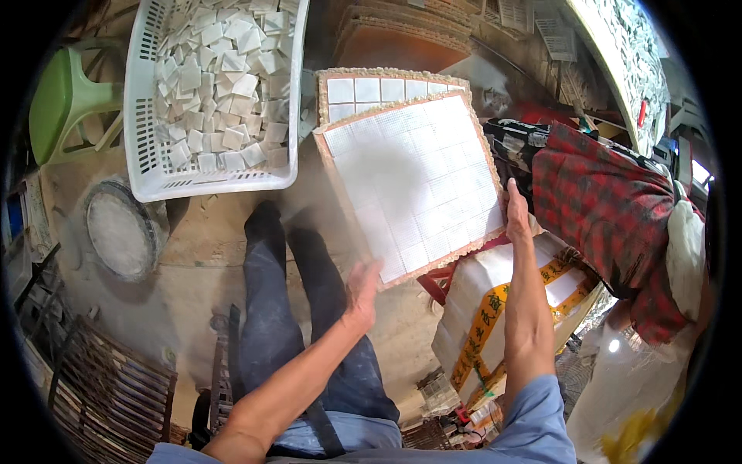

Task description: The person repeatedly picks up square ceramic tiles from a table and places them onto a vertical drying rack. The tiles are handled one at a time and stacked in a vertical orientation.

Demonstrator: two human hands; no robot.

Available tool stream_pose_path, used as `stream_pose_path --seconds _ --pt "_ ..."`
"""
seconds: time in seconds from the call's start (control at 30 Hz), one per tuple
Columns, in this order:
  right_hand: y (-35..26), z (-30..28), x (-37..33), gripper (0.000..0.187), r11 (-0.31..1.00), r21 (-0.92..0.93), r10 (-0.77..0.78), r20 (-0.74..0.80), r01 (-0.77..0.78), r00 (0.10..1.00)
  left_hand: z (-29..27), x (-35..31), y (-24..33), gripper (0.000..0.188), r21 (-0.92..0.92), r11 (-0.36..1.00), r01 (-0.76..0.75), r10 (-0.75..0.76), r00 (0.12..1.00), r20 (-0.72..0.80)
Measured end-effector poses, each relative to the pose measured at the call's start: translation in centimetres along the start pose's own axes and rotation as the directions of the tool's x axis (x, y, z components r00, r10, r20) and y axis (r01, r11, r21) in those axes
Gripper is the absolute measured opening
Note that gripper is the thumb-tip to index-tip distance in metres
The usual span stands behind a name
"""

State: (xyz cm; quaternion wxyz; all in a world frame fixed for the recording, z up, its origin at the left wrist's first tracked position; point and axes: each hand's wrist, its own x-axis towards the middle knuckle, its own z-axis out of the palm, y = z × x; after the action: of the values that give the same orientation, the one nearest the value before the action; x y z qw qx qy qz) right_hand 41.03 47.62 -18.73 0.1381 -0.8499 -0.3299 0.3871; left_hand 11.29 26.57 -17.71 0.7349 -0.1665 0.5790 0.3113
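Observation:
A square board of white tiles (pixel 444 170), with a rough, crumbly pinkish-brown rim, is held tilted in front of me. My left hand (pixel 362 295) grips its near left corner. My right hand (pixel 518 213) clasps its right edge, fingers partly hidden by the board. Behind it, partly covered, lies a second tile board (pixel 369 89) with the same rough rim and visible gaps between its squares. A blurred smudge veils the middle of the held board.
A white plastic basket (pixel 290 166) of loose square tiles stands at the far left, near a green plastic stool (pixel 58 104) and a round tub of white powder (pixel 120 230). Stacked brown boards (pixel 402 42) are at the back. To the right are a taped white box (pixel 487 290) and a red plaid cloth (pixel 599 185).

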Motion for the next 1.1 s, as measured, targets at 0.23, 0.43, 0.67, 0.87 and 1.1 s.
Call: stream_pose_path --seconds 0.23,0.43,0.67,0.87,1.1 --pt "-2.7 -1.5 -5.1 0.052 0.976 0.211 -0.032 -0.123 0.058 0.992 1.9 -5.5 2.8 0.033 -0.204 0.959 -0.199 0.195 0.98 -0.041" --pt "-0.6 0.2 -15.3 0.039 0.838 0.544 0.088 -0.212 0.043 0.973 -3.7 -8.7 5.6 0.033 -0.119 0.96 -0.252 0.231 0.958 -0.169" --pt "3.6 6.7 -29.8 0.046 0.751 0.66 0.258 -0.321 0.02 0.911 -13.6 -14.6 11.8 0.03 0.195 0.829 -0.524 0.528 0.848 0.036" --pt "5.6 10.5 -42.0 0.052 0.648 0.75 0.447 -0.234 -0.132 0.863 -17.2 -20.2 13.8 0.043 0.391 0.803 -0.451 0.443 0.889 0.115" --pt "17.8 13.3 -52.3 0.053 0.419 0.878 0.744 -0.187 -0.229 0.642 -17.7 -22.4 6.7 0.037 0.616 0.715 -0.331 0.315 0.939 0.139"
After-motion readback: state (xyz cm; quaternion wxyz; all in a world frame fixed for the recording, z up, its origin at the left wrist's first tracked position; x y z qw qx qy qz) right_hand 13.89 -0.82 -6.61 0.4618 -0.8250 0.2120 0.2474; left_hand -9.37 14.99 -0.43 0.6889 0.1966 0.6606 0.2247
